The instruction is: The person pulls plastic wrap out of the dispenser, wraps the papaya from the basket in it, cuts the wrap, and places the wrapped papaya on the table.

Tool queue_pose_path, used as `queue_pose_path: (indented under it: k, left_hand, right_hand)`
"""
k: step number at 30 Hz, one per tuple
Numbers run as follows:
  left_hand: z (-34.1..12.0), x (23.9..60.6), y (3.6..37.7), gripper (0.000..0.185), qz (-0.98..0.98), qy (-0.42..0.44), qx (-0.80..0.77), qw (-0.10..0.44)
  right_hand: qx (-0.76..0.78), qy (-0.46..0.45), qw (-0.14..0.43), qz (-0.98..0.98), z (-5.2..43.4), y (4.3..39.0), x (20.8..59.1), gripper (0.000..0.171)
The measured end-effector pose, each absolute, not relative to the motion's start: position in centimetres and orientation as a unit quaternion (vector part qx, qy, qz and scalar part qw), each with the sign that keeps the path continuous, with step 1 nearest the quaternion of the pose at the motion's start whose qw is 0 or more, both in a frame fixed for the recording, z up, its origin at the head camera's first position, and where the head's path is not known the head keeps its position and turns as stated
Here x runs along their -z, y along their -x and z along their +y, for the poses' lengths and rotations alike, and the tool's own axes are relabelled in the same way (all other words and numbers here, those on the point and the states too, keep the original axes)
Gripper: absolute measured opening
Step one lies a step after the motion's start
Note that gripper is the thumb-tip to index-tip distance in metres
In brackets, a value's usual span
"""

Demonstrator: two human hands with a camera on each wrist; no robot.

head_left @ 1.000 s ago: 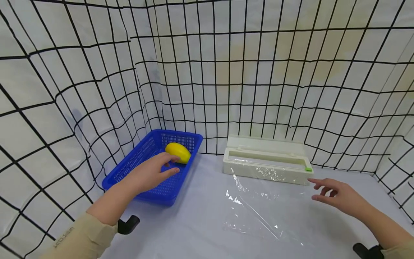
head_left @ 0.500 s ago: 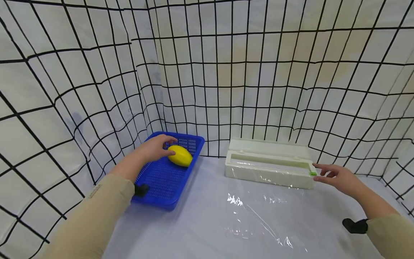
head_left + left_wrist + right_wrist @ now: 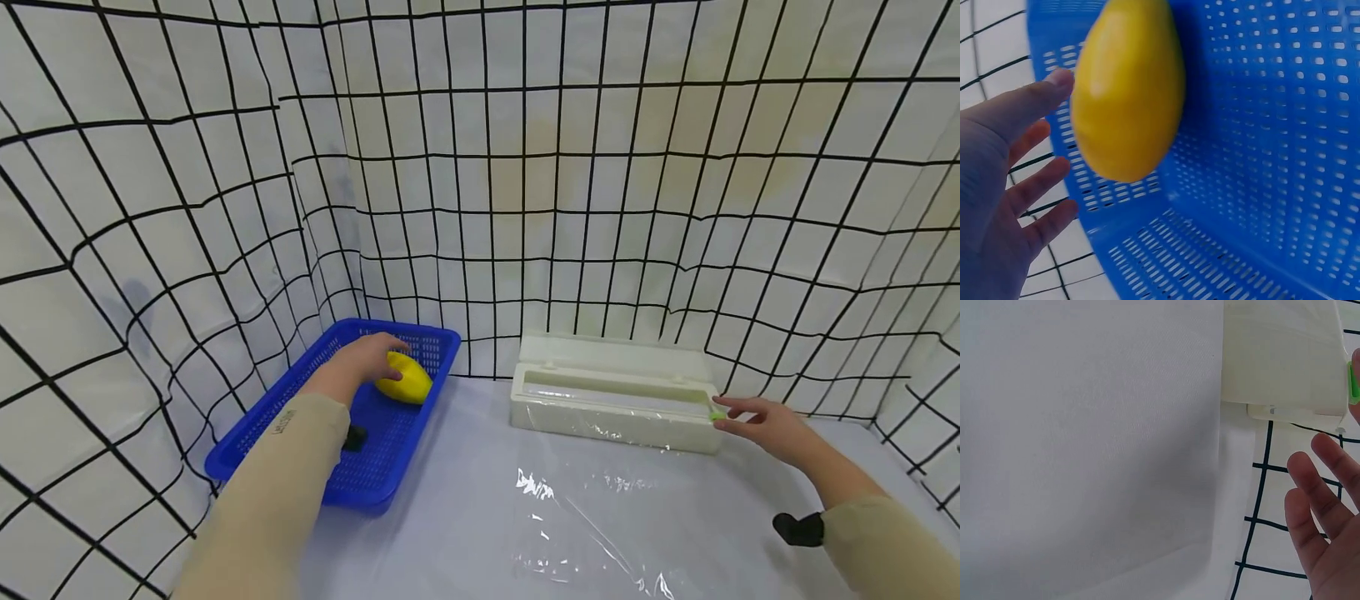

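A yellow mango-like fruit lies in the blue plastic basket. Over the basket, my left hand reaches to the fruit, its thumb tip right at the fruit's side and the other fingers spread loosely. A long white cling film box stands with its lid up, a film roll inside. At the box's right end, my right hand has index finger and thumb on either side of the green slide cutter, pinching it. Its other fingers extend beside the box in the right wrist view.
Clear film spreads from the box toward me over the white tabletop. Black wire grid backed with white sheet encloses the back and sides, close behind the basket and box.
My left hand has moved forward and deeper into the basket to the fruit. My right hand has moved up to the box's right end and taken the green slide cutter between finger and thumb.
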State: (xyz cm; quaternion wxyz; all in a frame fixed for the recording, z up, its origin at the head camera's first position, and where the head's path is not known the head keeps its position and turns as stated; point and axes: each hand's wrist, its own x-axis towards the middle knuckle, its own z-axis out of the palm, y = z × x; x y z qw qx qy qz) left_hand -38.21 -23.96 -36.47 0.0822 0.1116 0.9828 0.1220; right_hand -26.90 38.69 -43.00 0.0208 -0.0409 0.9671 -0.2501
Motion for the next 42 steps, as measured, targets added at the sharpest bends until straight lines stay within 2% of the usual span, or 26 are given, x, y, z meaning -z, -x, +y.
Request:
queue_pose_path:
  k: [8,17,34,42]
  left_hand:
    - [-23.4,38.6,39.6,0.073,0.988,-0.090,-0.065,0.109]
    - [-24.0,38.7,39.1,0.068,0.991,-0.101,-0.017,0.087]
    - [-24.7,39.0,37.6,0.079,0.979,-0.071,-0.129,0.142]
    - [-25.4,39.5,37.4,0.078,0.976,-0.087,-0.148,0.135]
  right_hand:
    - [0.270,0.032,0.026,0.962,38.9,26.9,43.8,0.070]
    - [0.272,0.033,0.026,0.961,38.9,27.5,43.6,0.071]
    - [0.296,0.032,0.022,0.954,38.8,27.0,44.2,0.071]
    - [0.298,0.038,0.013,0.954,38.8,26.9,44.4,0.068]
